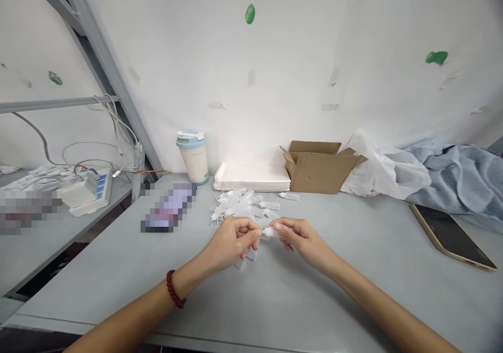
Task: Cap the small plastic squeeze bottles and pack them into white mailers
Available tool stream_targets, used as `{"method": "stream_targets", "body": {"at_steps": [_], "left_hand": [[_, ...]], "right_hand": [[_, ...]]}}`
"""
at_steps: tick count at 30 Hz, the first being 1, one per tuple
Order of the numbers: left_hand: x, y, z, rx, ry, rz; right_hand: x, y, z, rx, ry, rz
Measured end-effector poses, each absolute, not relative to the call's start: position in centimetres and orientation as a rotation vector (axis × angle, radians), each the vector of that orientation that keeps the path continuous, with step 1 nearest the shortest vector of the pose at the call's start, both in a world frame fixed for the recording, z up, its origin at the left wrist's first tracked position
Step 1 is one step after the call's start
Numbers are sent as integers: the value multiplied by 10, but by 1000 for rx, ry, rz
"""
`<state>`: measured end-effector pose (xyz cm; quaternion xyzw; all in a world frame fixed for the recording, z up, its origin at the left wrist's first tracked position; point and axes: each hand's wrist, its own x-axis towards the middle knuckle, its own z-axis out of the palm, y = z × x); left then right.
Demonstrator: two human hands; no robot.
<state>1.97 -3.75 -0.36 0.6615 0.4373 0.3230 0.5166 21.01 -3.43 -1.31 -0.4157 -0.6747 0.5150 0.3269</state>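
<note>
My left hand (232, 244) and my right hand (299, 239) meet over the middle of the grey table (275, 300). Both pinch a small clear plastic dropper bottle (271, 231) held between their fingertips. My left wrist wears a dark red bead bracelet (175, 289). Just behind the hands lies a heap of several small clear plastic bottles and caps (243, 206). A few more pieces lie under my left hand.
Along the wall stand a blue-lidded cup (192, 156), a stack of white trays (252, 177), an open cardboard box (320, 167), a white plastic bag (383, 169) and blue cloth (459, 177). A tablet (450, 235) lies right. A power strip with cables (88, 188) sits left.
</note>
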Motion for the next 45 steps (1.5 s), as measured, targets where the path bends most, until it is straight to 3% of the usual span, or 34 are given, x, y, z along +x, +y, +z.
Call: {"method": "stream_targets", "body": {"at_steps": [6, 13, 16, 30, 40, 45], "left_hand": [[3, -30, 15, 1688, 1095, 691], [-31, -12, 36, 1763, 1322, 681], [-32, -8, 31, 1827, 1396, 496], [-30, -5, 18, 1991, 1657, 536], [-20, -13, 19, 1929, 1607, 707], [-12, -17, 18, 1866, 1449, 741]], "right_hand": [[212, -30, -10, -1090, -1898, 1187], [232, 19, -31, -1438, -2233, 178], [241, 33, -39, -1569, -2313, 5], [251, 43, -52, -1661, -2322, -244], [251, 37, -48, -1614, -2267, -72], [243, 10, -29, -1334, -1963, 344]]}}
